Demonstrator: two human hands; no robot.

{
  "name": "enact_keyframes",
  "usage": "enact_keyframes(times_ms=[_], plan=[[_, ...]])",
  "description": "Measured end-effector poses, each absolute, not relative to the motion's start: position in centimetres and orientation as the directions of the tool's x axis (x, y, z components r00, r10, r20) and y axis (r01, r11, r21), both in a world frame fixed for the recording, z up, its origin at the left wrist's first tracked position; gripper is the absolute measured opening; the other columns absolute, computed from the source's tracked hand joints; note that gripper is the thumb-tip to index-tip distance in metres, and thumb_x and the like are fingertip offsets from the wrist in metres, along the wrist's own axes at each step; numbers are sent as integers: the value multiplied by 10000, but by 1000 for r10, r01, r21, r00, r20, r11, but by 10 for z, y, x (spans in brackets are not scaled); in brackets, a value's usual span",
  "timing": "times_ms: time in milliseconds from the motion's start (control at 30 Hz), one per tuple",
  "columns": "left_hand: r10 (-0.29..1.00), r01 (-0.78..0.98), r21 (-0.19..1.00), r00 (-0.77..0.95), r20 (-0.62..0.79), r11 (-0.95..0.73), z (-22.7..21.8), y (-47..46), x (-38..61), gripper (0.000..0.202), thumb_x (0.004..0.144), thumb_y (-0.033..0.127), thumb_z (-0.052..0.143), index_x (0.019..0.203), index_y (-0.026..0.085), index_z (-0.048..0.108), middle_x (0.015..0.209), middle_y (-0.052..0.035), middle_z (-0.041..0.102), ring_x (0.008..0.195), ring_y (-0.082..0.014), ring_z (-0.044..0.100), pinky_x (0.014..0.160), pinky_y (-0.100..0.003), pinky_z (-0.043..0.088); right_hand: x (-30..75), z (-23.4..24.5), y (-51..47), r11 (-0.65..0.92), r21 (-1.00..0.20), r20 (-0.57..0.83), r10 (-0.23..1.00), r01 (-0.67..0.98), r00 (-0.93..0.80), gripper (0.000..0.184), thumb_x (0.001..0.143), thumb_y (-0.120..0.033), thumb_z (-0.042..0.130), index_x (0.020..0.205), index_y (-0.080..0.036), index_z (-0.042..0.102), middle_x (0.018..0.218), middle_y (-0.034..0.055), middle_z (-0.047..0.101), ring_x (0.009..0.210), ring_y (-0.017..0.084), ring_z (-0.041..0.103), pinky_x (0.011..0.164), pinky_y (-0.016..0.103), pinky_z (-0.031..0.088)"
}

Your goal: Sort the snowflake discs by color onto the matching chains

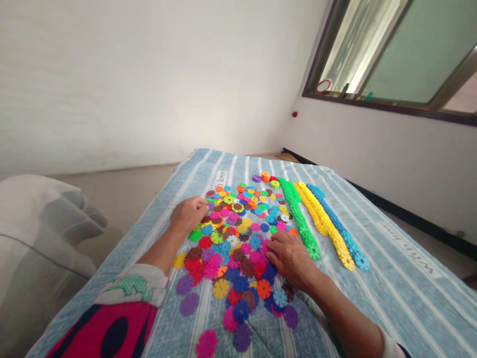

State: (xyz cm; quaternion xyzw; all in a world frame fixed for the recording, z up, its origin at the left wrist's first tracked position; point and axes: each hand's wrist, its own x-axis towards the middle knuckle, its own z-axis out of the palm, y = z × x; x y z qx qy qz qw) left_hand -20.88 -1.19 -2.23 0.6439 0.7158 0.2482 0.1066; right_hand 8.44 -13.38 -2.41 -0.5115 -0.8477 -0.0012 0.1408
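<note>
the left hand [188, 214] rests at the far left edge of the pile of plastic discs [238, 233]. its fingers are curled inward and their tips touch the discs there, but whether they pinch one cannot be told. the right hand [288, 256] lies palm down on the near right part of the same pile. its fingers are stretched out flat and point left, with their tips on a cluster of pink discs [257, 256], and it grips nothing. the two hands are well apart, with the thick middle of the pile between them. loose purple, blue and pink pieces trail from the pile toward the person, between the forearms.

just beside the right hand, on its outer side, runs a green row [300, 219] of stacked discs. a yellow row [324, 223] and a blue row [341, 228] lie alongside it in turn, all three slanting away toward the far end of the bed. a small orange stack [265, 176] sits at the far edge of the pile.

everything lies on a blue striped sheet [391, 278]. a patterned sleeve [130, 291] covers the left arm, a grey pillow [40, 233] lies to the left, and a window [402, 49] is set in the wall to the right.
</note>
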Motion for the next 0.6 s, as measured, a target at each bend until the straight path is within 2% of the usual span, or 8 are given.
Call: enact_keyframes(times_ms=[200,600], plan=[[975,872,489,-132,180,28,-22,-13,-210,362,750,374,511,1005,201,701,957,-49,747,894,-224,673,714,-271,472,95,-29,-139,522,-220,358,829,824,-429,160,906,-200,560,767,-178,635,876,57,622,877,196,553,814,329,423],[974,879,476,-136,182,33,-20,-13,-211,344,738,375,503,969,209,695,935,-41,753,852,-207,680,718,-261,473,89,-41,-142,553,-197,418,794,810,-440,206,920,-188,534,724,-181,595,814,37,594,829,184,527,789,313,412]])
